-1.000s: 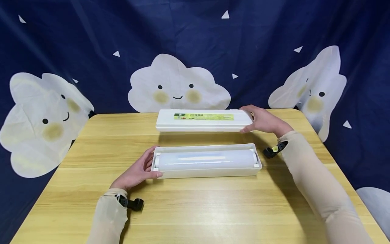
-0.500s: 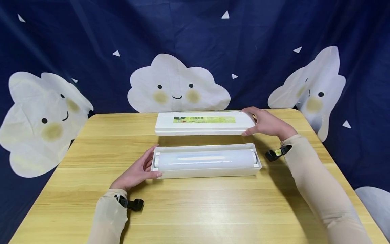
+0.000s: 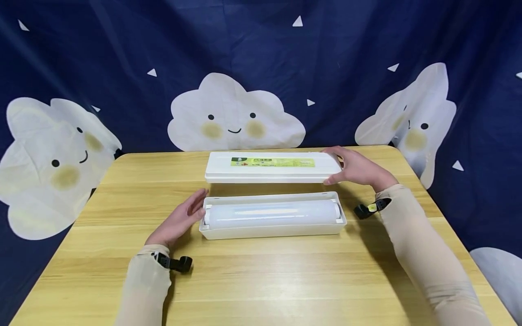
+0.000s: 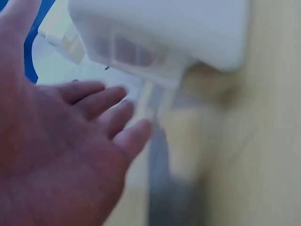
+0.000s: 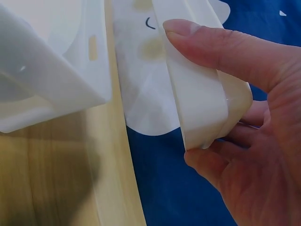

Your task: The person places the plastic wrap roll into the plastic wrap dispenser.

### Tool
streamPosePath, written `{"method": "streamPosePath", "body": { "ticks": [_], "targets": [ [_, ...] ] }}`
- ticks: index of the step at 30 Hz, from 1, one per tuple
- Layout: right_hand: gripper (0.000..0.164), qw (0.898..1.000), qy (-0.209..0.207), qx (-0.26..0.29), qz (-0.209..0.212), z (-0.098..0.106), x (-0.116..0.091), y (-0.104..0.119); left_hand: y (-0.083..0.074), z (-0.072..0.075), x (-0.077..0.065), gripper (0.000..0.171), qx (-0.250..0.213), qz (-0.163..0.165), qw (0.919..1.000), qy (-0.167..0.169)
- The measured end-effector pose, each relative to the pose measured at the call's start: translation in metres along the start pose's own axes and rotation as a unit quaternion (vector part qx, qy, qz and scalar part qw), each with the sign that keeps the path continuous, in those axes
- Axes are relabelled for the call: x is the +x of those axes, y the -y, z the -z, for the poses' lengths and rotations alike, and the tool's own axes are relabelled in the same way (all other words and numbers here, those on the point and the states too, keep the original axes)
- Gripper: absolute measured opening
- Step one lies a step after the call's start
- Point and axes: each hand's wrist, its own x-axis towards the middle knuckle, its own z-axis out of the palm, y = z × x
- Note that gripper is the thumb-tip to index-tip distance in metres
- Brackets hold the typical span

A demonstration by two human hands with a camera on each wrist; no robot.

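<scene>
A long white box point(image 3: 273, 232) sits on the wooden table with a roll of clear plastic wrap point(image 3: 269, 214) inside it. Behind it, the matching white lid point(image 3: 273, 175) with a yellow-green label is held up at its right end by my right hand point(image 3: 356, 168). In the right wrist view the thumb lies on one side of the lid point(image 5: 202, 94) and the fingers on the other. My left hand point(image 3: 181, 219) is beside the left end of the box, fingers extended. The left wrist view shows its palm point(image 4: 61, 155) apart from the box point(image 4: 164, 28).
The wooden table point(image 3: 261, 280) has rounded far corners. A dark blue curtain point(image 3: 334, 59) with white clouds hangs right behind its far edge. Each wrist carries a small black camera, one of them the left wrist camera point(image 3: 179, 264).
My left hand has let go of the left end of the box and moved slightly left. The lid in my right hand has come a little lower and nearer to the box.
</scene>
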Motion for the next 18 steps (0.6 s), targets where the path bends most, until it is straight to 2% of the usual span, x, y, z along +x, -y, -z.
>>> {"method": "streamPosePath", "body": {
  "ticks": [4, 8, 10, 15, 18],
  "targets": [
    [0.087, 1.0, -0.002, 0.006, 0.004, 0.0, -0.002, -0.001, -0.012, -0.001, 0.025, 0.077, -0.002, -0.001, 0.9983, -0.058],
    [0.085, 1.0, -0.003, 0.003, 0.01, 0.0, -0.004, -0.003, -0.025, -0.005, 0.05, 0.09, -0.047, -0.005, 0.9955, -0.082],
    [0.085, 1.0, -0.003, 0.004, 0.012, 0.0, -0.005, -0.003, -0.03, -0.006, 0.059, 0.095, -0.044, -0.008, 0.9951, -0.088],
    [0.086, 1.0, -0.005, 0.006, 0.021, -0.001, -0.005, -0.003, -0.037, -0.005, 0.067, 0.098, -0.004, -0.017, 0.9953, -0.095],
    [0.085, 1.0, -0.011, 0.007, 0.025, -0.001, -0.005, -0.002, -0.038, -0.004, 0.065, 0.098, -0.009, -0.025, 0.9955, -0.091]
  ]
}}
